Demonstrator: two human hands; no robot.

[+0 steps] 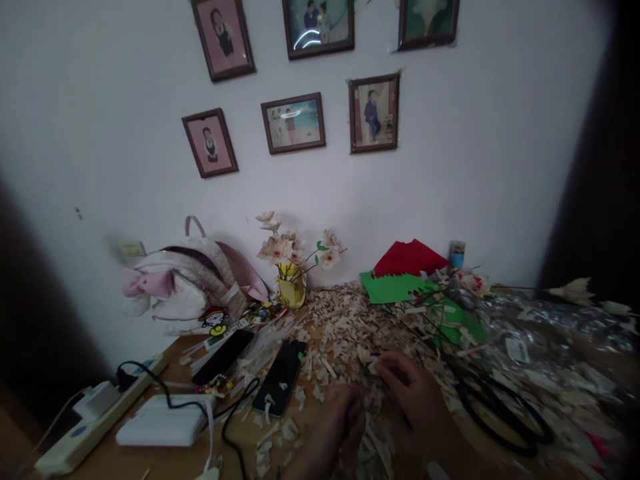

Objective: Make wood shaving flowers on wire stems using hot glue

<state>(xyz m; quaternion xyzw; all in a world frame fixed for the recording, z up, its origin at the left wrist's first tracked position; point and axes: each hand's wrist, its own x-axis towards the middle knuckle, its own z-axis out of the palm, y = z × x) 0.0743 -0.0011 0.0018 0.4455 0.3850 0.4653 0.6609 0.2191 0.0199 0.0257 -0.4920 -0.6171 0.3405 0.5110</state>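
Observation:
My right hand point(414, 392) rests on a heap of pale wood shavings point(350, 327) in the middle of the table, its fingers curled and pinching a small pale shaving at the fingertips. My left hand point(334, 427) lies lower and to the left, fingers bent down into the shavings; what it holds, if anything, is hidden. Large black-handled scissors point(500, 407) lie just right of my right hand.
Two dark phones point(281, 377) point(223, 357) lie left of the shavings, beside a white power bank point(163, 427), black cables and a power strip point(85, 433). A yellow vase of paper flowers point(291, 283), a pink-white backpack point(185, 280), green point(393, 287) and red paper point(407, 257) stand by the wall. Clear plastic point(550, 327) covers the right.

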